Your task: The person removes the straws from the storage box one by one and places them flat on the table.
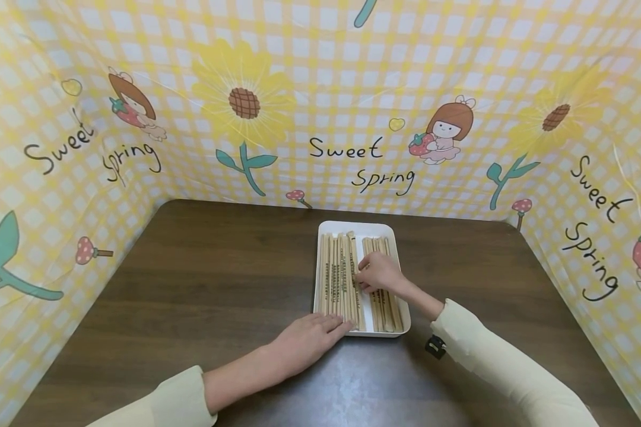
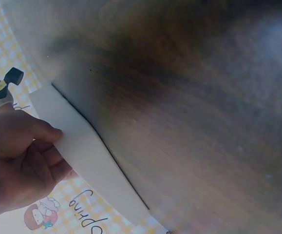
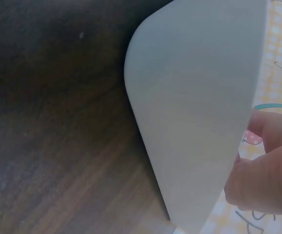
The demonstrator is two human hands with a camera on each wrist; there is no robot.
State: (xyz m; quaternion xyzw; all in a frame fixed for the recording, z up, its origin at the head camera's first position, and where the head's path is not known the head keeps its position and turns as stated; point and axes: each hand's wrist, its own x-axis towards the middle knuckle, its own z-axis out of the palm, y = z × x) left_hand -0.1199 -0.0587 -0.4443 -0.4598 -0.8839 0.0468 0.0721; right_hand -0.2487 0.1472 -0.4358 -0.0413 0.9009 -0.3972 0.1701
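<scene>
A white rectangular tray (image 1: 368, 308) holds slim wooden chopsticks with dark printing, in two lengthwise groups. The left group of chopsticks (image 1: 333, 279) is wider than the right group of chopsticks (image 1: 387, 308); a white strip of tray floor shows between them. My left hand (image 1: 307, 341) rests over the near left rim, fingers extended across the lower chopstick ends. My right hand (image 1: 381, 274) is above the right group, its bent fingers pinching a chopstick at the left group's inner edge. In both wrist views the tray's outer wall (image 2: 82, 141) (image 3: 194, 97) hides the chopsticks.
The dark wooden table (image 1: 219, 267) spreads around the tray. A yellow checked cloth (image 1: 320, 107) with flowers and lettering rises behind and at both sides. A small black device (image 1: 435, 347) sits by the right sleeve.
</scene>
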